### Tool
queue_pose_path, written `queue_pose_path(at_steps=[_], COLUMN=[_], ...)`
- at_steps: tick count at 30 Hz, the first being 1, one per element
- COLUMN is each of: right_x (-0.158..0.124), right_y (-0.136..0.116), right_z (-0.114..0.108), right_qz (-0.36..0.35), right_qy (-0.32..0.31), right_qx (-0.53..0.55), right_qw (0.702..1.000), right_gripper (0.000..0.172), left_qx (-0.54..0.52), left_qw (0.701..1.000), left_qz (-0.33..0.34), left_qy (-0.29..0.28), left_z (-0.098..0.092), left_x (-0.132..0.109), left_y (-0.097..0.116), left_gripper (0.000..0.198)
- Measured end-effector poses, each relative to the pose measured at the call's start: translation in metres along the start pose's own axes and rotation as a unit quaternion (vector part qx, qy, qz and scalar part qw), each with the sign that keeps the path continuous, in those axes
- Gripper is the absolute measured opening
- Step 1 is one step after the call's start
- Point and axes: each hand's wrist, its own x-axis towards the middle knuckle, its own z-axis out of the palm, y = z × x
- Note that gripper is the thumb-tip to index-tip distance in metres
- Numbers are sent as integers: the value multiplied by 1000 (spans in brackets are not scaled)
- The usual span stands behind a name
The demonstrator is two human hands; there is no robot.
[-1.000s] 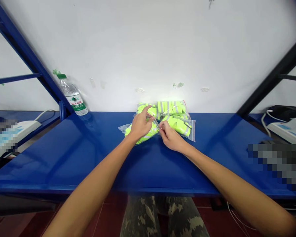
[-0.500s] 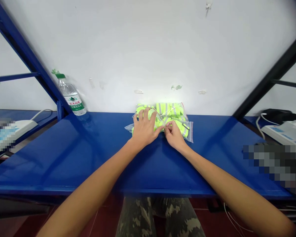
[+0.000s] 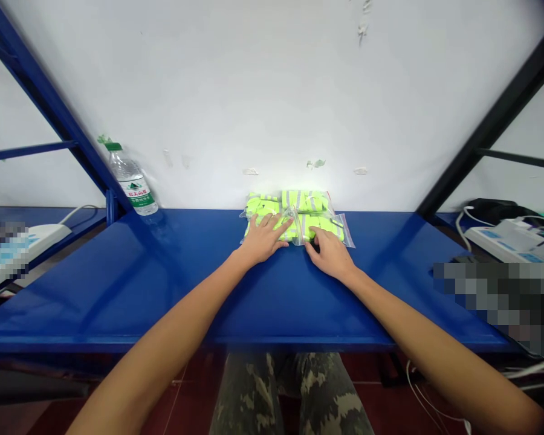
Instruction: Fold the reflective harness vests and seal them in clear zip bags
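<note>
Several clear zip bags of folded fluorescent yellow-green cloth with grey reflective stripes, which look like safety vests, lie in two rows against the wall. My left hand (image 3: 260,240) rests palm down with spread fingers on the front left bag (image 3: 290,232). On the front right bag (image 3: 324,225), my right hand (image 3: 332,254) touches the near edge with bent fingers, thumb apart from them. Behind these are the back left bag (image 3: 262,205) and the back right bag (image 3: 303,200). The left hand covers part of the front left bag.
The bags are on a blue desk (image 3: 199,284) against a white wall (image 3: 254,90). A water bottle (image 3: 135,186) with a green cap stands at the back left. Blue and black frame bars slope up at the sides. White devices with cables sit beyond the left and right ends.
My left hand has slid slightly down and lies flatter on its bag. My right hand has opened from a pinch at the middle bag edges and shifted right. The view has shifted slightly.
</note>
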Motion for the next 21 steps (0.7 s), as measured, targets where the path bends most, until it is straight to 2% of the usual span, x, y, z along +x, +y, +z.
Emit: queue_pose_path(at_steps=[2,4,6,8,10,13,21], right_x=[-2,-5,-8,-13,-17,-21,-20], right_y=[-2,-6,-9,-11,-11,-11,-12], right_z=[0,-2,-6,-8,-9,-8,-7], right_qz=[-10,-22,-49,-78,-95,-101,-98], right_qy=[21,52,62,33,-6,-31,-44], right_qx=[-10,-31,-49,-46,-33,-19,-11], right_qw=[1000,998,996,995,995,994,994], right_gripper=[38,25,15,11,12,12,12], left_qx=[13,13,-6,-37,-63,-86,-103], left_qw=[999,995,991,993,996,996,995], left_qz=[-12,6,27,33,30,13,-1], left_qy=[40,97,130,111,61,7,-4], left_z=[2,0,-4,-5,-4,1,3], left_x=[-1,-3,-6,-8,-10,-11,-9], left_y=[9,23,39,54,64,68,62], left_gripper=[59,52,39,29,25,20,16])
